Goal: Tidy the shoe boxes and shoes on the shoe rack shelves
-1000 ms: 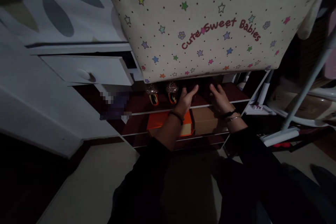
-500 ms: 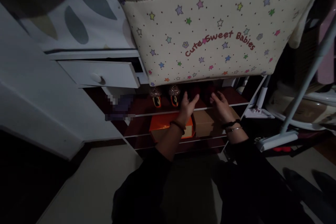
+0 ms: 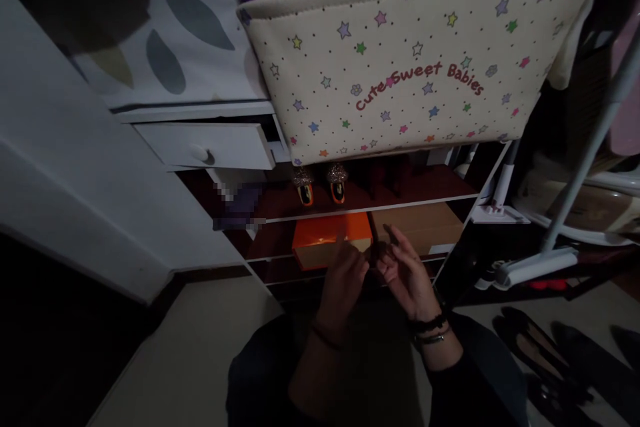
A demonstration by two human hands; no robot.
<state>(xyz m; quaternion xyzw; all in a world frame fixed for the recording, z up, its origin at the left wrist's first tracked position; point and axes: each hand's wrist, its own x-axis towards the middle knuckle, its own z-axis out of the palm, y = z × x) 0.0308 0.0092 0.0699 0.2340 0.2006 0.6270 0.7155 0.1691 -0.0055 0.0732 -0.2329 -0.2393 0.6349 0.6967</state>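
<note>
My left hand (image 3: 345,277) is in shadow before the orange box (image 3: 320,230), its fingers loosely bent and apart, with nothing visible in it. To its right my right hand (image 3: 407,277) is open, palm turned inward, in front of the brown cardboard box (image 3: 420,225). Both boxes lie side by side on the lower shelf. On the shelf above stands a pair of glittery shoes, the left shoe (image 3: 303,187) and the right shoe (image 3: 337,183), with orange-edged insides. Dark red high-heeled shoes (image 3: 383,180) stand right of them, dim and partly hidden under the fabric bin.
A star-printed fabric bin (image 3: 425,67) overhangs the shoe shelf. Left of it is a white drawer (image 3: 225,147), slightly pulled out. A grey squeegee-like pole tool (image 3: 575,167) leans at the right. Black shoes (image 3: 535,347) stand on the floor at lower right.
Both hands have drawn back and down from the upper shelf toward me, closer together. The dark red shoes show more plainly now. The view has shifted slightly.
</note>
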